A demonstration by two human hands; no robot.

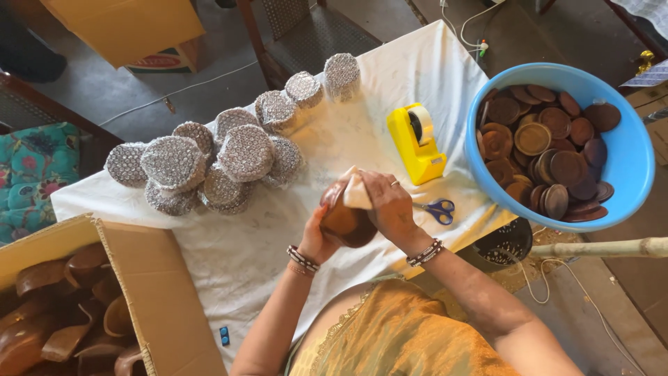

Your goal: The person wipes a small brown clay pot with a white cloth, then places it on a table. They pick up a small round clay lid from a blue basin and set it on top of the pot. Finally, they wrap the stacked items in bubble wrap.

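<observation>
My left hand (314, 237) cups a round brown wooden bowl (346, 221) from below, over the white cloth (390, 83) of the table. My right hand (390, 205) presses a pale cloth pad (356, 193) against the bowl's upper side. Both wrists wear beaded bracelets. A small pair of blue-handled scissors (438, 209) lies just right of my right hand. A yellow tape dispenser (416, 143) stands a little beyond it.
Several bubble-wrapped round bundles (223, 157) sit piled at the table's far left. A blue plastic tub (633, 160) of brown wooden lids stands at right. An open cardboard box (156, 292) of wooden pieces is at near left. A black colander (504, 244) sits below the tub.
</observation>
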